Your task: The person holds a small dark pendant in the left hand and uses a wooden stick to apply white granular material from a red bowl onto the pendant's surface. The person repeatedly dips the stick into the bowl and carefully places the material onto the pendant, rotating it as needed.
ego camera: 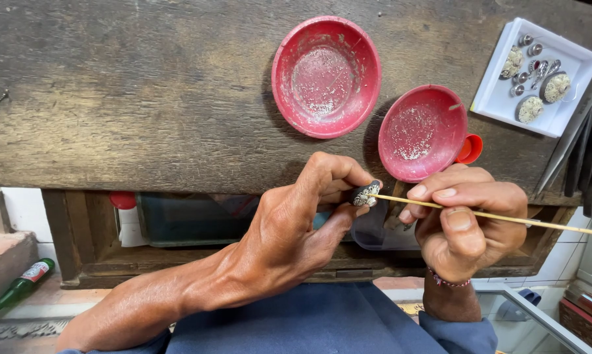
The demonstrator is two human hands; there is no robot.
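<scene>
My left hand (294, 223) pinches a small dark oval piece (365, 194) studded with tiny pale stones, held just below the front edge of the wooden bench (145, 98). My right hand (468, 219) grips a thin pale wooden stick (506, 217) like a pen. The stick's tip touches the oval piece. Both hands hover in front of the bench, above my lap in blue cloth.
Two red dishes (326, 75) (422, 131) with fine pale grains sit on the bench, a small orange cap (470, 149) beside the nearer one. A white tray (499, 98) of small jewellery pieces lies at the right. Metal tools (581, 137) lean at the right edge. A green bottle (21, 284) lies on the floor.
</scene>
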